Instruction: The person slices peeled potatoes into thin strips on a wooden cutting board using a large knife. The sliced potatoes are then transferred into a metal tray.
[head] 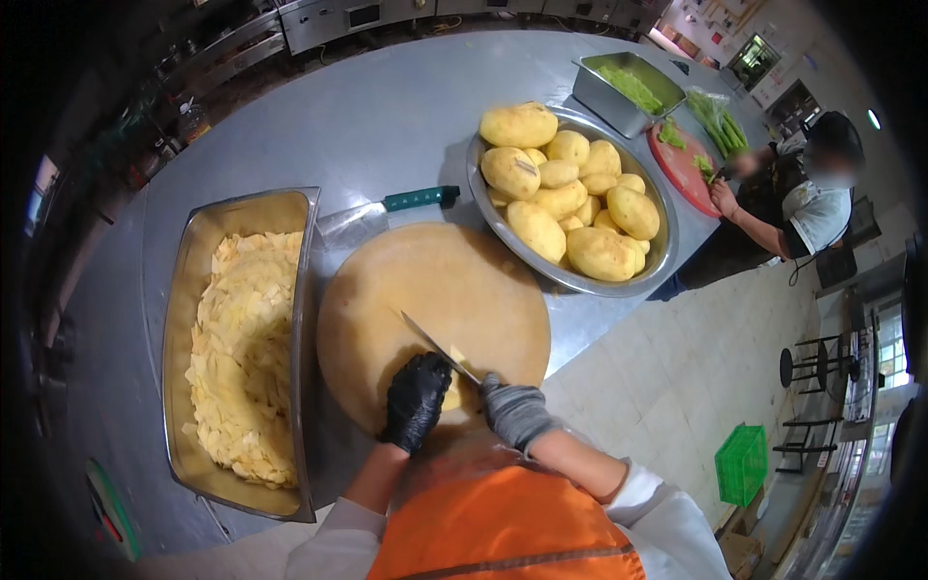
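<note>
On the round cutting board (435, 275), my left hand (418, 400) in a black glove curls over a peeled potato piece (452, 394), which is mostly hidden beneath it. My right hand (516, 410), in a grey knit glove, grips a knife (428, 335) whose handle is covered by the fingers. The blade points away to the upper left, close beside my left fingers. A bit of pale cut potato (457, 354) shows just past the blade. Left of the board, a deep metal pan (180, 319) holds a heap of thin potato slices (246, 362).
A metal bowl (670, 254) of peeled potatoes (569, 192) stands beyond the board's right side. Behind the board lies a cleaver (406, 201) with a green handle. At right, a person (790, 196) handles leafy greens on a red board (678, 170), near a metal container (616, 101).
</note>
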